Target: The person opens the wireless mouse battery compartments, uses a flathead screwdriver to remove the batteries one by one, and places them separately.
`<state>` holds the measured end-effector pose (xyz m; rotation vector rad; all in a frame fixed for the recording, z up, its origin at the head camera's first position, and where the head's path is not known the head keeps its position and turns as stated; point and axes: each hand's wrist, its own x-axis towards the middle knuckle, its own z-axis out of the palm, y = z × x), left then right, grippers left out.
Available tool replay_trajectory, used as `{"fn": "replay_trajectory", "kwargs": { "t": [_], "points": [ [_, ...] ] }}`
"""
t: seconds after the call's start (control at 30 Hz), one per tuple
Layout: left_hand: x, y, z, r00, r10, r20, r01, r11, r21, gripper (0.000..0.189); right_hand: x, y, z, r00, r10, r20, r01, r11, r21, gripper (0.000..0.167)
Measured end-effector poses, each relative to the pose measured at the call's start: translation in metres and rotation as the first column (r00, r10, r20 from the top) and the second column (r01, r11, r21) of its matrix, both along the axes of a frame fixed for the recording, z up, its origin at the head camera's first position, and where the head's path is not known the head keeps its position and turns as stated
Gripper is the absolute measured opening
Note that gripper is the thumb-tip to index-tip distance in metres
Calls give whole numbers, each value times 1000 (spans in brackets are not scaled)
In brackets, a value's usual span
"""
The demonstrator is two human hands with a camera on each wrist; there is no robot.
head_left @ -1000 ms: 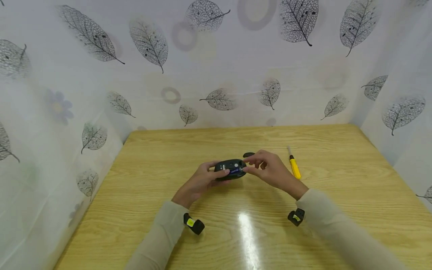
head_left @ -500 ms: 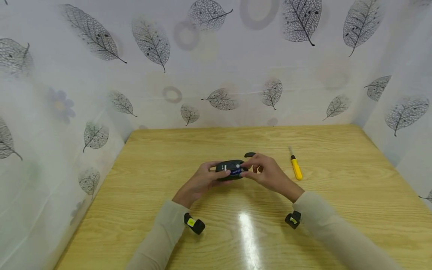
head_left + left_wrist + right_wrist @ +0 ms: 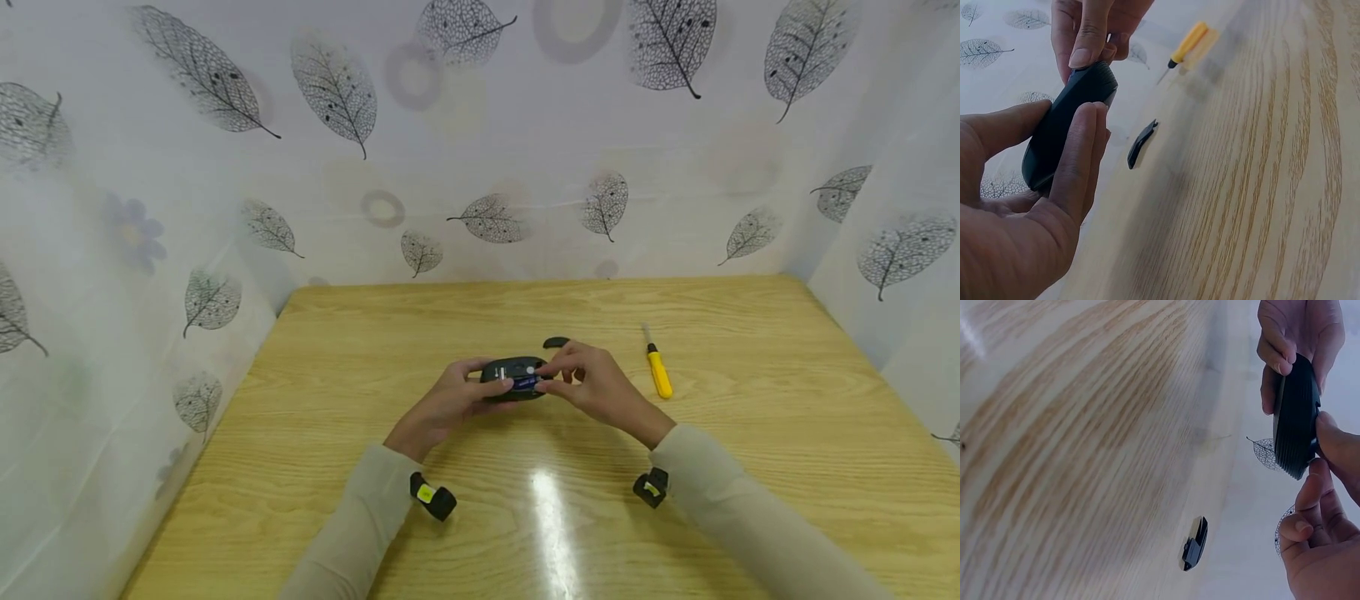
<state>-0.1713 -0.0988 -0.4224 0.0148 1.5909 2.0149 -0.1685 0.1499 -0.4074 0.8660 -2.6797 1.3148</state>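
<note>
A black computer mouse (image 3: pixel 498 368) is held underside up above the table by my left hand (image 3: pixel 448 398), thumb across the underside and fingers beneath. A blue battery (image 3: pixel 525 382) lies in its open compartment. My right hand (image 3: pixel 592 383) has thumb and index finger at the battery's right end, seemingly pinching it; the exact contact is hidden. In the left wrist view, the mouse (image 3: pixel 1069 128) sits between the left thumb and fingers. The right wrist view shows the right thumb against the side of the mouse (image 3: pixel 1296 419).
A small black cover (image 3: pixel 556 342) lies on the wooden table (image 3: pixel 360 333) just beyond the right hand. To the right lies a screwdriver (image 3: pixel 659 372) with a yellow handle. A leaf-patterned white curtain (image 3: pixel 510 167) surrounds the table's back and sides.
My right thumb and index finger have moved slightly left, from the mouse's right edge onto the battery's end. The left hand keeps its grip on the mouse.
</note>
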Motion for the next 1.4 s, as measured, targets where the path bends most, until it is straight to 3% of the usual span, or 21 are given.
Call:
{"fn": "replay_trajectory", "kwargs": {
  "t": [0.7,1.4],
  "points": [
    [0,2,-1,1000,-4,-3,4,1000,14,53,-1,0,1,1000,-10,-27,10,1000,8,8],
    [0,-3,-2,1000,23,-2,-23,998,-53,54,-5,12,9,999,-49,-15,48,998,-38,14]
  ]
}}
